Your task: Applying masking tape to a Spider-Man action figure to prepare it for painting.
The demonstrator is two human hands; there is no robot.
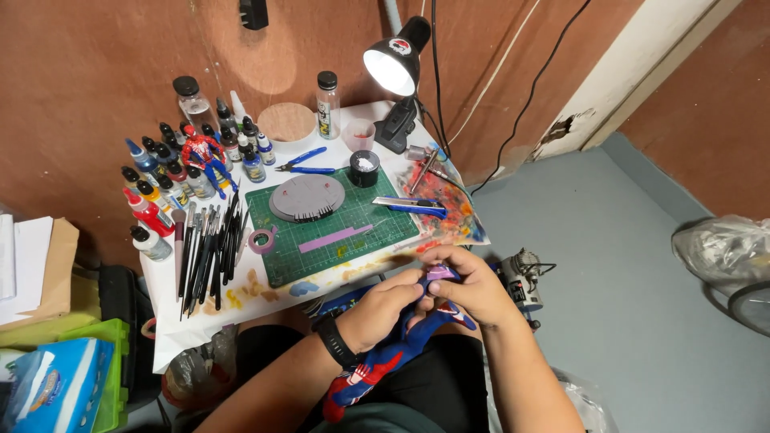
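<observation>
**Small paint-stained worktable, cluttered; grey floor right**

Frame centre: green cutting mat (337, 228) on white table (168, 321), lit by black desk lamp (395, 64) against brown wall. Lower centre: left hand (383, 309) and right hand (473, 287) pinch a blue-and-red action figure (393, 353) over the lap.

open room only along the near edge of the green cutting mat (385, 228). hemmed left by the row of brushes (207, 248) and paint bottles (160, 180), behind by the grey disc (306, 197), black jar (363, 168) and desk lamp (397, 68), right by the blue knife (411, 206).
</observation>
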